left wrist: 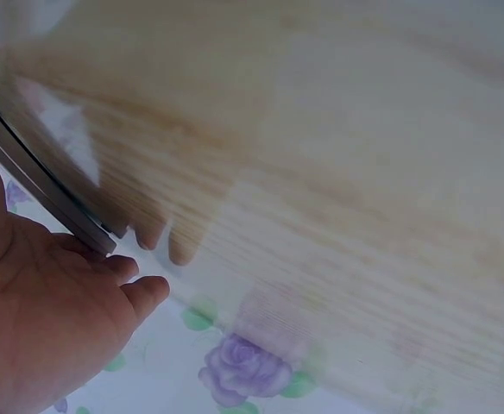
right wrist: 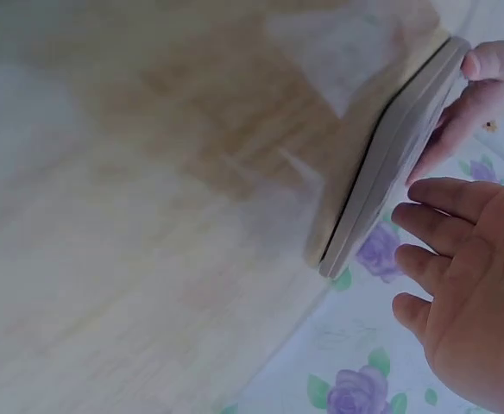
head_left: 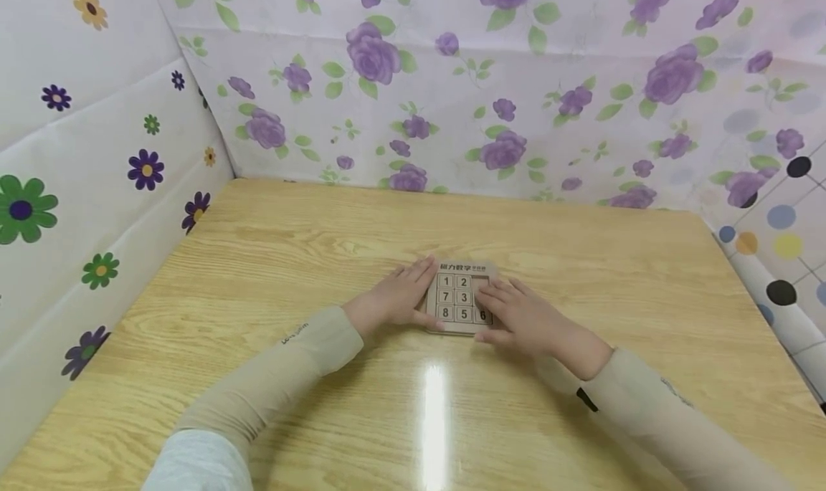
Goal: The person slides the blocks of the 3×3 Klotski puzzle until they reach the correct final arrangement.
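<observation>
A number slide puzzle (head_left: 463,327) lies flat on the table, its tiles reading 1, 2 on top, 7, 3 in the middle and 8, 5, 6 below. A darker recess shows at its upper right corner. My left hand (head_left: 398,299) holds the puzzle's left side, fingers along the edge and thumb at the near left corner. Over the right column reaches my right hand (head_left: 525,319), its fingers extended and covering the middle right spot, thumb near the lower right corner. In the right wrist view the puzzle (right wrist: 390,164) appears edge-on beside the spread right fingers (right wrist: 442,203).
The wood-grain table (head_left: 310,247) is glossy and carries a bright light reflection (head_left: 434,419) in front of the puzzle. A purple-flowered cloth (head_left: 452,104) stands behind its far edge, with patterned cloth at both sides.
</observation>
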Motion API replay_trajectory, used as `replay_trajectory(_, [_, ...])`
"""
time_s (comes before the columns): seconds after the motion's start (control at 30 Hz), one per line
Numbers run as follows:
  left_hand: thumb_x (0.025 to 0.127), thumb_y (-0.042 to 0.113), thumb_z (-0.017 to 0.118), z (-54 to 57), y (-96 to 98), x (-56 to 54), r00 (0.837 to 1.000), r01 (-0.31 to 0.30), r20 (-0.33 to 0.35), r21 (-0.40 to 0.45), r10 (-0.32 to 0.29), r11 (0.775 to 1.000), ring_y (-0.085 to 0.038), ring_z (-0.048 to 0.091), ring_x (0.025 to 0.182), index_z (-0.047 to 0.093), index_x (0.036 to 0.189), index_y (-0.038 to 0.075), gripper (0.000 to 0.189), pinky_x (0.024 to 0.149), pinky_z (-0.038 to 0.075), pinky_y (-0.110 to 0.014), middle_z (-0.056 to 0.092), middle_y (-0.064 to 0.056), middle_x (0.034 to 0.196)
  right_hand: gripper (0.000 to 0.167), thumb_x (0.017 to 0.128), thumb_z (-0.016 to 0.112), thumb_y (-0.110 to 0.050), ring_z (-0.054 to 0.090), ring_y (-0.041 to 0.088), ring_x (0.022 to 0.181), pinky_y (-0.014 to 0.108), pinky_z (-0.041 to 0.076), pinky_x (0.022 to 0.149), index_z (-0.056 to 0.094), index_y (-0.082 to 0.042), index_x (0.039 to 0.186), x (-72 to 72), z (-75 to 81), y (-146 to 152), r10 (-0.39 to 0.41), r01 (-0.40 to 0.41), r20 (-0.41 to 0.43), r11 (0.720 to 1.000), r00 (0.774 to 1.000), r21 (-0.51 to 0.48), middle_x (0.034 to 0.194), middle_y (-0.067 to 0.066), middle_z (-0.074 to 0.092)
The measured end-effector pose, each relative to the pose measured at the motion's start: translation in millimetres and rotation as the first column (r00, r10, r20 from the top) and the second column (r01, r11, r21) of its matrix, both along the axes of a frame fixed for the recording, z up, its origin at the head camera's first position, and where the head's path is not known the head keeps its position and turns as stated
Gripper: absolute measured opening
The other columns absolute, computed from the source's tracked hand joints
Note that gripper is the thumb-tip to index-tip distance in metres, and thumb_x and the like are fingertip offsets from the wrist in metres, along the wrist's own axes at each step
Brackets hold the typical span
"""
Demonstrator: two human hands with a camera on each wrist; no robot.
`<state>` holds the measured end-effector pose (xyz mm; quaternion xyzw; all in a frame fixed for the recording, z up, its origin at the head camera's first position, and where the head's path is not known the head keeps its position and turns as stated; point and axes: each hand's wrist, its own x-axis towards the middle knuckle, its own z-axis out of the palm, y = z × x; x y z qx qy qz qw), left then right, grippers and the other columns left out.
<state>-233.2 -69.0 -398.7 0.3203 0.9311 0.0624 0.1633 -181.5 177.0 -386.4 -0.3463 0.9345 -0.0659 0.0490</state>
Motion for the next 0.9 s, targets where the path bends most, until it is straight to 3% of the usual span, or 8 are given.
replay_trajectory(0.4, [0.079,0.069,0.056,-1.6,0.8,-0.2,1.000,0.005,-0.014,-0.012,-0.005,1.000,-0.025,0.002,0.148,0.002,0.152,0.003,0.113,0.120,0.011,-0.045,-0.003,-0.011,0.160,0.079,0.092,0.050,-0.057,0.020,0.035,0.144,0.054,0.012,0.119,0.033,-0.003,0.147,-21.5,-7.1,-14,0.010,-0.007,0.088,0.999,0.996,-0.035,0.154,0.014,0.030])
replay_trajectory(0.9, [0.078,0.070,0.058,-4.1,1.3,-1.4,1.000,-0.006,-0.012,-0.005,0.006,1.000,-0.025,0.002,0.148,0.001,0.153,0.004,0.115,0.121,0.010,-0.044,-0.005,-0.011,0.160,0.077,0.090,0.055,-0.054,0.025,0.035,0.142,0.056,0.014,0.118,0.041,-0.001,0.143,-19.5,-11.1,10,-0.034,0.037,0.057,0.998,0.998,-0.042,0.151,0.015,0.036])
